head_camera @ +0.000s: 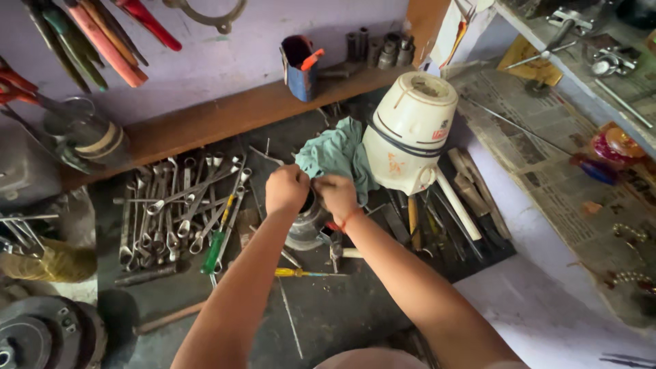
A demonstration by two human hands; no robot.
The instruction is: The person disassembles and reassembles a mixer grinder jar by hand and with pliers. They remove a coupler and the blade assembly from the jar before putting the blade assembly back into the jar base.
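Observation:
My left hand [286, 188] and my right hand [336, 196] are closed together over a round grey metal part [307, 227] on a dark workbench [328, 314]. The fingers hide the top of the part, and what each hand grips cannot be made out exactly. A red thread circles my right wrist. Just behind my hands lies a crumpled teal cloth [338, 154]. Beside the cloth a cream plastic appliance housing [408, 131] leans upside down.
Several spanners [174, 205] lie spread at the left, with a green-handled screwdriver [214, 251] and a yellow-handled one [301, 272] nearby. Pliers hang on the purple wall. A blue cup [298, 67] and sockets [383, 49] sit on a wooden ledge. Newspaper [547, 157] covers the shelf at right.

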